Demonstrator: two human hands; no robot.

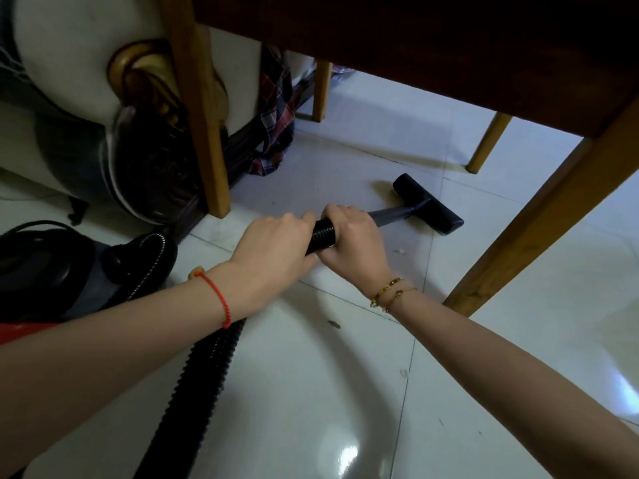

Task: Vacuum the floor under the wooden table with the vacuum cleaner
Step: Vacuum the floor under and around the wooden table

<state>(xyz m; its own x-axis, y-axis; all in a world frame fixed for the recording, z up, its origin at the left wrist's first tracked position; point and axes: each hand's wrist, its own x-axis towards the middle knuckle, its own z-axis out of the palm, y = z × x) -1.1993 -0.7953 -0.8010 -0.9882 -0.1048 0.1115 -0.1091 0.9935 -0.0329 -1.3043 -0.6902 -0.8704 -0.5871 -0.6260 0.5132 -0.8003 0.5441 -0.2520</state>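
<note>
Gripping the ribbed black hose (321,236) with both hands: my left hand (276,247) is curled round it nearer my body, my right hand (352,236) is wrapped round it just ahead, where the hose meets the grey wand (390,214). The floor head (428,203) lies flat on the white tiled floor (345,392), under the near edge of the wooden table (449,46), between its front legs. Vacuum body (69,267) sits at my left, beside a carved sofa base (148,174). Judgement on progress: vacuuming is under way, with the head only at the front part of the under-table area; the tiles toward the far legs and the plaid cloth (273,122) look still to be covered. Small specks remain on the tiles near me, outside the table. No brand, label or writing is readable anywhere on the vacuum or the hose.
</note>
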